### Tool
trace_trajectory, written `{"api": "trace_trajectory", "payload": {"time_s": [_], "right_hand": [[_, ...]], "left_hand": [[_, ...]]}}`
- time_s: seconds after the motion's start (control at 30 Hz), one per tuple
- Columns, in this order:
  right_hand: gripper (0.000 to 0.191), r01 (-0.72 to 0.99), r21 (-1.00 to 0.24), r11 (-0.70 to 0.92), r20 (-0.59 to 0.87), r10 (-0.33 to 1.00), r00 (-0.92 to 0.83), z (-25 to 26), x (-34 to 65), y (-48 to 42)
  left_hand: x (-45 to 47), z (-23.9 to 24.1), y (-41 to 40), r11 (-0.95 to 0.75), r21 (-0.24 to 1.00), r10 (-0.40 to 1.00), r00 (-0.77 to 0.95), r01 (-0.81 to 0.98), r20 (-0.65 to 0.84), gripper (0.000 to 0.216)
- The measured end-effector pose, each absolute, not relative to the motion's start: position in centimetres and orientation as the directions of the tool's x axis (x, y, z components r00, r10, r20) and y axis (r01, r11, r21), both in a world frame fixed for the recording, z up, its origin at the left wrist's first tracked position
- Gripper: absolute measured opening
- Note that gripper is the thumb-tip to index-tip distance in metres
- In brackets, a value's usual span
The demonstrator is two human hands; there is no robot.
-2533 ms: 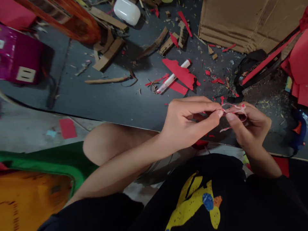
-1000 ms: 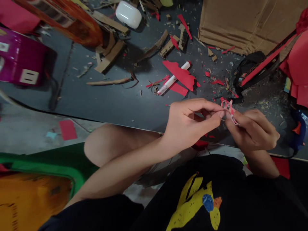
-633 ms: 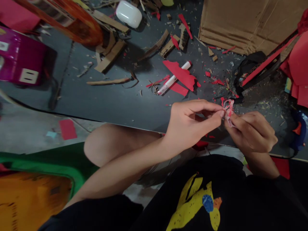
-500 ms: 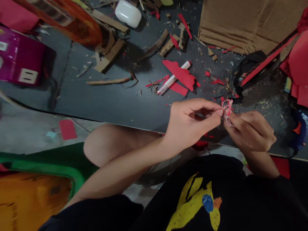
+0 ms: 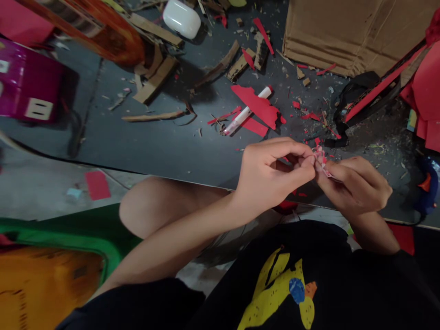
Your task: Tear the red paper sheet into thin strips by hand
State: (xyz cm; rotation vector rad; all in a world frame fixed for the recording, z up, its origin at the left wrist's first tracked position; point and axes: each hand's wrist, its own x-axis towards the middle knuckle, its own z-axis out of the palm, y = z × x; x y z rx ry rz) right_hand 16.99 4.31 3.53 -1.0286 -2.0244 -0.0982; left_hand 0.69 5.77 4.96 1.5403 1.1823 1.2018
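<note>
My left hand (image 5: 275, 174) is closed in a pinch, thumb against fingertips, on a small bundle of frayed pink-and-red strips (image 5: 320, 158). The bundle looks like thin torn paper or thread; its exact kind is too small to make out. My right hand (image 5: 354, 185) grips the same bundle from the other side, thumb pressed over it, and partly hides it. Both hands hover over the dark table's front edge. Beyond them lie a white marker (image 5: 245, 112) with a red cap and a torn piece of red paper (image 5: 257, 103) across it.
Cardboard scraps (image 5: 240, 66) and red bits litter the dark table (image 5: 113, 137). A flat cardboard sheet (image 5: 343, 36) lies at the back right. On the left are an orange bottle (image 5: 120, 41), a purple box (image 5: 27, 82) and a white case (image 5: 182, 18). A blue tool (image 5: 428, 183) is far right.
My right thumb and fingers have shifted on the frayed bundle, which now sits slightly lower and more tucked between the fingertips. My left hand has moved slightly left.
</note>
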Motion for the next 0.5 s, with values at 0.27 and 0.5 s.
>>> {"api": "trace_trajectory", "payload": {"time_s": [0.27,0.5], "right_hand": [[0.008,0.547,-0.705,0.452,0.496,0.865,-0.076,4.6,16.0,4.2],[0.005,0.431,-0.853,0.295,0.306,0.951,-0.047,4.8,16.4,4.3]], "left_hand": [[0.5,5.1,5.8,-0.247,0.943,0.967,0.115,0.223,0.226,0.012],[0.6,5.3,5.7,-0.240,0.943,0.969,0.120,0.230,0.218,0.012]]}}
